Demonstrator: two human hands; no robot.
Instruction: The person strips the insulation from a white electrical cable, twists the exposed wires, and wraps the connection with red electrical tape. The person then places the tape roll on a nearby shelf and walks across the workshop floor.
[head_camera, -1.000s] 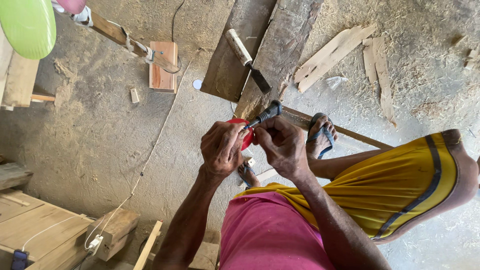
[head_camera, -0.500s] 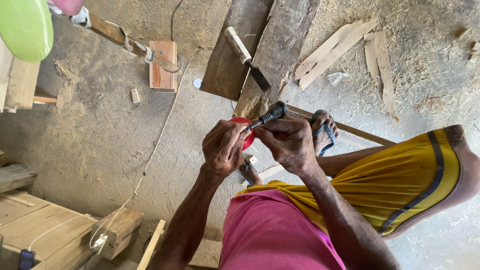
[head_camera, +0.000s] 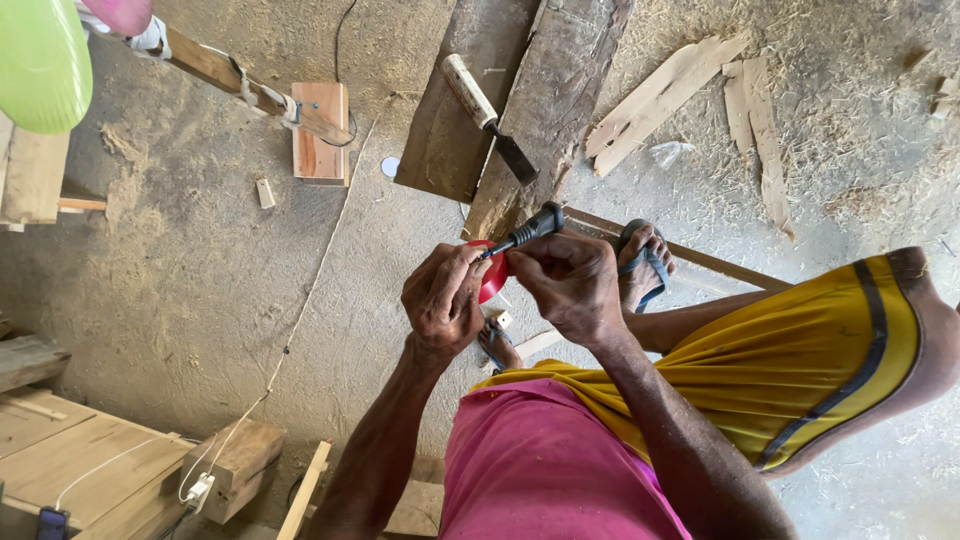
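Observation:
My left hand (head_camera: 443, 298) grips a small red object (head_camera: 494, 272), mostly hidden behind the fingers. My right hand (head_camera: 572, 283) is closed around a screwdriver (head_camera: 530, 229) with a black handle; its shaft points down into the red object. Both hands are held close together above my knees, over a dusty concrete floor. My yellow shorts (head_camera: 790, 360) and pink shirt (head_camera: 545, 465) fill the lower right.
A chisel with a pale wooden handle (head_camera: 487, 112) lies on dark planks (head_camera: 545, 100) ahead. Wood offcuts (head_camera: 660, 105) and shavings lie at the upper right. A small wooden block (head_camera: 320, 130) lies at the upper middle, wooden boxes (head_camera: 90, 465) at the lower left, with a white cord (head_camera: 300, 320) across the floor.
Both hands have kept their grips and stayed together; the screwdriver has shifted only slightly against the red object.

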